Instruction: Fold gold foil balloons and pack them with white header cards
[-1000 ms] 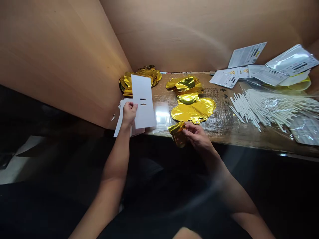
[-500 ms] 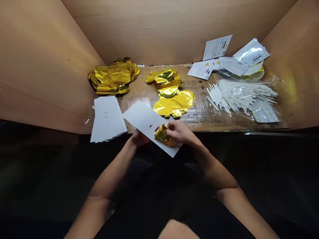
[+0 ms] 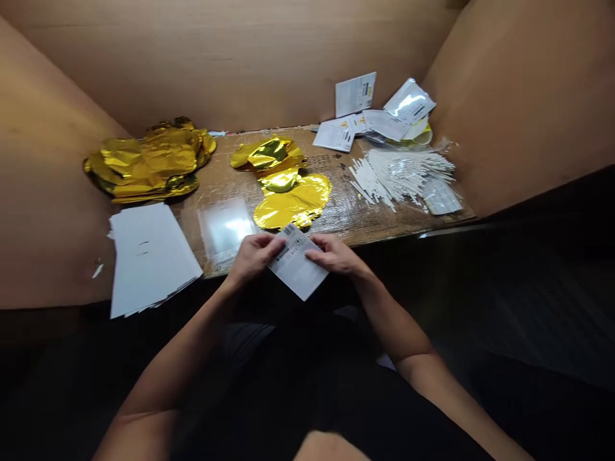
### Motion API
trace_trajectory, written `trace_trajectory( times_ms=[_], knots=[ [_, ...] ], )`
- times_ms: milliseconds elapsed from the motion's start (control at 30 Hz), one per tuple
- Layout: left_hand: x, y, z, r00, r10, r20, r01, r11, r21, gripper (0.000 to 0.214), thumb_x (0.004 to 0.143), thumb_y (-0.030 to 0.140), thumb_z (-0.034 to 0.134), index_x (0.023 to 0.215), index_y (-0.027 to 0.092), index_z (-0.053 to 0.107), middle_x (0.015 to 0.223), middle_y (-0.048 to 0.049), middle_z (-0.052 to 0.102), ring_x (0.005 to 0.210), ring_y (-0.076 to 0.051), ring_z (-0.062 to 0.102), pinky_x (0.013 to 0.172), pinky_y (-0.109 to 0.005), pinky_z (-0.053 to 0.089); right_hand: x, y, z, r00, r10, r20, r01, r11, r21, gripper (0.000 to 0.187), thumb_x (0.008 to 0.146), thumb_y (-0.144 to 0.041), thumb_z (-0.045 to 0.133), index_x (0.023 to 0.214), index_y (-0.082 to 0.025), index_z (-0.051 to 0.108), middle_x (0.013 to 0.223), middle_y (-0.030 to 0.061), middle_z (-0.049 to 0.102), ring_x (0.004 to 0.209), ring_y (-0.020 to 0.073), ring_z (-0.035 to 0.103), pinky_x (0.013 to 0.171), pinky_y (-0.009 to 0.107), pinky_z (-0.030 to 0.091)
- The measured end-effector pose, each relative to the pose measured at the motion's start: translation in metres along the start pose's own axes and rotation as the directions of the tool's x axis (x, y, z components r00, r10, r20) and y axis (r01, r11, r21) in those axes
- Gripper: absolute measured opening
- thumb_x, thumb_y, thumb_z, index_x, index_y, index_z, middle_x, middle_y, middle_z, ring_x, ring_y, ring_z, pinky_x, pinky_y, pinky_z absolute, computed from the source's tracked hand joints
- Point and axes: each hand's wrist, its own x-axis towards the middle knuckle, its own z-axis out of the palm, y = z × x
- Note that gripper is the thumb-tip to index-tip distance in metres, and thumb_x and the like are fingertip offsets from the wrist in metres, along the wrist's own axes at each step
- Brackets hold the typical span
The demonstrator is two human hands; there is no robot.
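Between my two hands is a folded white card (image 3: pixel 302 272) with a barcode and small print facing up. My left hand (image 3: pixel 254 256) pinches its left side, thumb on top. My right hand (image 3: pixel 336 255) grips the opposite side the same way. The gold foil piece seen earlier on the card is out of sight now. Just beyond the card lie flat gold foil balloons (image 3: pixel 293 200) on the cardboard surface. A clear plastic sleeve stack (image 3: pixel 225 227) lies close to my left hand.
At left are a pile of gold foil balloons (image 3: pixel 148 163) and a stack of white cards (image 3: pixel 151 262). White sticks (image 3: pixel 398 173) in a plastic bag lie at right, with packed cards (image 3: pixel 384 125) behind them. Wooden panels (image 3: pixel 230 64) wall in the back and sides.
The white card, open with folded gold foil on it, is now folded over, printed side up. My left hand has come from beneath to its left edge. The view has shifted right.
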Motion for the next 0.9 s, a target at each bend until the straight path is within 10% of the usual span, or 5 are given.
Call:
trace_trajectory(
  times_ms=[200, 333, 567, 733, 900],
  knots=[
    [0.001, -0.029, 0.056, 0.957, 0.037, -0.286, -0.152, 0.908, -0.391, 0.049, 0.072, 0.038, 0.096, 0.112, 0.019, 0.073, 0.116, -0.0111, 0.081, 0.104, -0.028, 0.079, 0.094, -0.041, 0.065, 0.028, 0.01, -0.033, 0.898, -0.159, -0.411, 0.023, 0.948, -0.316, 0.035, 0.101, -0.051, 0.059, 0.101, -0.019, 0.073, 0.1, 0.0078, 0.074, 0.091, 0.0222, 0.067, 0.08, 0.031, 0.052],
    [0.002, -0.025, 0.045, 0.955, -0.107, -0.275, -0.039, 0.878, -0.478, 0.041, 0.07, 0.027, 0.09, 0.107, 0.019, 0.074, 0.107, -0.0091, 0.083, 0.108, -0.032, 0.079, 0.095, -0.045, 0.067, 0.044, -0.007, -0.119, 0.702, -0.258, -0.664, -0.448, 0.565, -0.693, 0.03, 0.108, -0.035, 0.053, 0.118, -0.014, 0.072, 0.128, 0.0207, 0.071, 0.112, 0.0297, 0.066, 0.095, 0.038, 0.049],
    [0.002, -0.015, 0.022, 0.946, -0.249, -0.208, 0.098, 0.831, -0.548, 0.035, 0.077, 0.025, 0.077, 0.111, 0.019, 0.074, 0.105, -0.0086, 0.082, 0.103, -0.032, 0.08, 0.091, -0.043, 0.07, 0.068, -0.016, -0.165, 0.791, -0.11, -0.602, -0.583, 0.161, -0.796, 0.037, 0.107, -0.011, 0.04, 0.133, -0.001, 0.065, 0.13, 0.0318, 0.069, 0.124, 0.0367, 0.068, 0.101, 0.043, 0.048],
    [0.0, -0.017, 0.022, 0.946, -0.245, -0.213, 0.072, 0.798, -0.599, 0.034, 0.078, 0.027, 0.077, 0.109, 0.015, 0.073, 0.105, -0.0102, 0.082, 0.099, -0.031, 0.08, 0.089, -0.043, 0.07, 0.068, -0.03, -0.154, 0.812, -0.045, -0.581, -0.567, 0.17, -0.806, 0.03, 0.105, -0.017, 0.05, 0.122, -0.001, 0.07, 0.119, 0.0312, 0.073, 0.113, 0.0365, 0.071, 0.093, 0.04, 0.048],
    [-0.001, -0.025, 0.023, 0.942, -0.185, -0.279, -0.02, 0.801, -0.599, 0.044, 0.077, 0.025, 0.081, 0.118, 0.016, 0.07, 0.114, -0.0095, 0.081, 0.1, -0.029, 0.079, 0.092, -0.042, 0.068, 0.048, -0.025, -0.085, 0.929, -0.101, -0.357, -0.24, 0.569, -0.786, 0.028, 0.106, -0.033, 0.047, 0.092, -0.018, 0.067, 0.092, 0.0108, 0.073, 0.081, 0.0219, 0.062, 0.074, 0.031, 0.043]
  ],
)
